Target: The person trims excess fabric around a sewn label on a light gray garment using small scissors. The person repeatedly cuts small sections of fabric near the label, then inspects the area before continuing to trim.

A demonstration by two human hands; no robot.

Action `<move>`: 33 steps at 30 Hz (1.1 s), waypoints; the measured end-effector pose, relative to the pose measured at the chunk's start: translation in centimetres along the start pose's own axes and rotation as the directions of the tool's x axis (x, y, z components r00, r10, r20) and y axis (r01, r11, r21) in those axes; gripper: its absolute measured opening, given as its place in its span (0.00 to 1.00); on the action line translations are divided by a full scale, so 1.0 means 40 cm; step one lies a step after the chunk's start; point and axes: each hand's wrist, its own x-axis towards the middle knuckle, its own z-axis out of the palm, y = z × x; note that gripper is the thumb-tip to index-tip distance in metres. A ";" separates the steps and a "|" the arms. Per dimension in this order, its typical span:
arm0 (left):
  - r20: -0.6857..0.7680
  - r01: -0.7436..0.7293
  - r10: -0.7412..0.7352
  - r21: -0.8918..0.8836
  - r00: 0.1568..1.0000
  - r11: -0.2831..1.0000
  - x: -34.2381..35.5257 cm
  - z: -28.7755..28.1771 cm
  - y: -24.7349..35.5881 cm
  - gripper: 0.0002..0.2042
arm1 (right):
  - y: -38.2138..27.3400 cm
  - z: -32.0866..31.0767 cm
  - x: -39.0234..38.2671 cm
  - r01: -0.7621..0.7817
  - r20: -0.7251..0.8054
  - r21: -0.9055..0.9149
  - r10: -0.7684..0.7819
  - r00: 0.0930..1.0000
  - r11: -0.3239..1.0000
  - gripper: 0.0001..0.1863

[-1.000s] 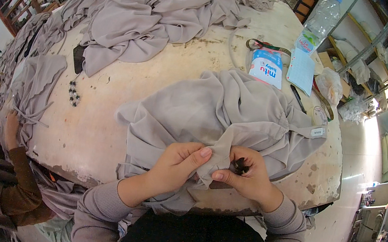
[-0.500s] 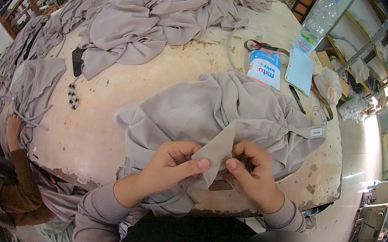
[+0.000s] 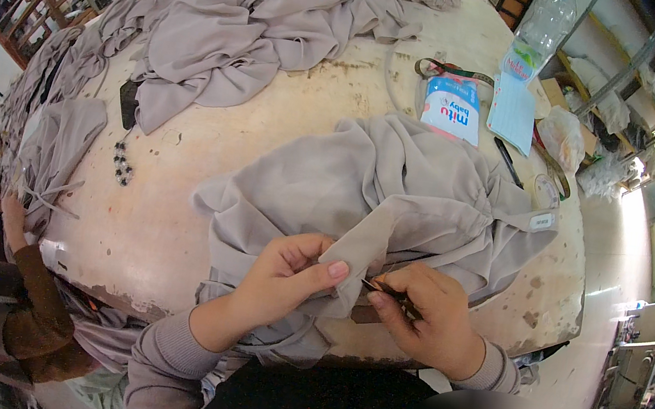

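A light grey garment (image 3: pixel 305 189) of thin fabric lies gathered on the table in front of me, with a small pale label (image 3: pixel 540 222) at its right end. Between its thumb and fingers my left hand (image 3: pixel 277 276) pinches a narrow strip (image 3: pixel 355 249) of this garment, held up off the rest. My right hand (image 3: pixel 436 318) is closed around small dark thread snips (image 3: pixel 370 285), mostly hidden in the palm. Their pointed tip sticks out toward the strip's edge, close to my left thumb.
More grey cloth (image 3: pixel 225 42) is heaped across the far side. At right stand a plastic bottle (image 3: pixel 530 45), a blue-white packet (image 3: pixel 452 109), a light blue notepad (image 3: pixel 512 113), a pen (image 3: pixel 508 162) and tape (image 3: pixel 546 192). A co-worker's arm (image 3: pixel 35 290) reaches in from the left.
My right hand has let go of the strip's edge and turned, bringing the snips' tip out beside the fabric. The left hand keeps its pinch. The view has shifted slightly.
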 end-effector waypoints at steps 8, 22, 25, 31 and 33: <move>0.002 0.031 -0.031 -0.037 1.000 0.999 0.000 -0.001 -0.004 0.11 | 0.004 0.009 -0.001 0.027 0.000 -0.035 -0.027 1.000 0.999 0.10; 0.033 0.035 -0.034 -0.039 0.999 0.999 -0.002 -0.002 -0.001 0.12 | 0.005 0.010 -0.002 0.070 -0.012 -0.049 -0.071 0.997 0.996 0.09; 0.032 0.037 -0.036 -0.027 0.999 0.999 -0.002 -0.003 -0.002 0.12 | 0.005 0.010 -0.002 0.068 -0.009 -0.049 -0.068 0.998 0.996 0.09; 0.043 0.033 -0.032 -0.029 0.999 0.999 -0.001 -0.003 0.000 0.12 | 0.004 0.009 -0.002 0.055 -0.004 -0.035 -0.055 0.998 0.998 0.09; 0.034 0.035 -0.034 -0.035 0.999 0.999 -0.002 -0.001 -0.001 0.12 | 0.003 0.009 -0.002 0.054 -0.004 -0.037 -0.055 0.998 0.998 0.09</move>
